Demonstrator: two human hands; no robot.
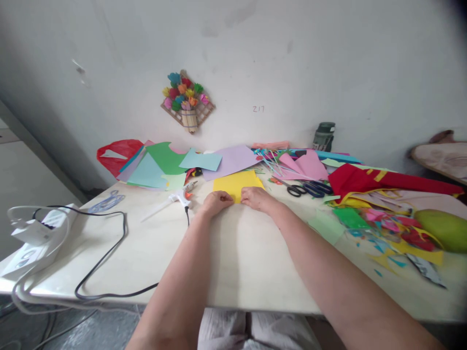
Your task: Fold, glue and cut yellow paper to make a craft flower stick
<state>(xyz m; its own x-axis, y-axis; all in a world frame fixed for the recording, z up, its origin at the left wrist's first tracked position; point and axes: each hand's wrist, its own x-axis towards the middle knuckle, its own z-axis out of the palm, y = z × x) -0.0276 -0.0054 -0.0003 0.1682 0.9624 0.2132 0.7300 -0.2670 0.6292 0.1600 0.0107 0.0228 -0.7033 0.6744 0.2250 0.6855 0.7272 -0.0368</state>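
Note:
A sheet of yellow paper lies on the pale table in front of me. Its near edge is between the fingers of both hands. My left hand is closed at the left part of that edge, with thumb and fingers pinched. My right hand pinches the same edge a little to the right. Just left of my left hand rests a white glue gun with a glue stick in its back. Black-handled scissors lie to the right, beyond my right hand.
Coloured paper sheets and a red plastic bag are at the back left. A white power strip with a black cable occupies the left. Paper scraps and a green fruit-like object lie right. A dark bottle stands behind.

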